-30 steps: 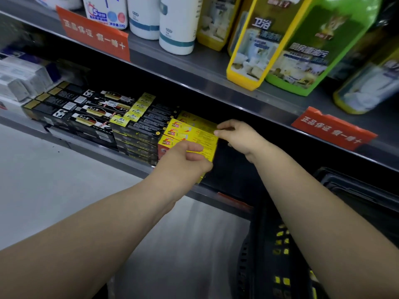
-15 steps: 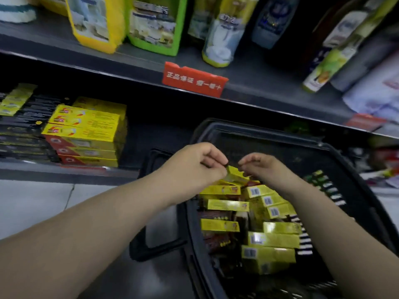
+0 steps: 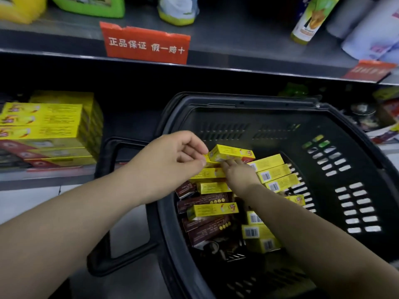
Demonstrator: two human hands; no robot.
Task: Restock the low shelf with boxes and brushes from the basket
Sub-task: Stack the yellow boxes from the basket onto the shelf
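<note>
A black plastic basket [image 3: 237,101] stands on the floor, holding several yellow boxes [image 3: 274,173] and dark brown boxes [image 3: 203,199]. One yellow box [image 3: 232,152] is raised above the pile. My right hand [image 3: 238,174] reaches in from below it, fingers curled up against its underside. My left hand [image 3: 172,160] pinches the box's left end between thumb and fingers. On the low shelf [image 3: 43,176] at the left sits a stack of yellow boxes [image 3: 43,126] over red-edged ones. No brushes can be made out.
The basket's handle [image 3: 112,212] lies folded out to the left over the pale floor. Above, a grey shelf [image 3: 237,39] carries bottles and red price tags [image 3: 146,45]. Cluttered goods [image 3: 377,117] fill the low shelf at right.
Both hands left the yellow stack on the low shelf and moved right into the basket. There they closed on one yellow box, which now sits higher above the pile.
</note>
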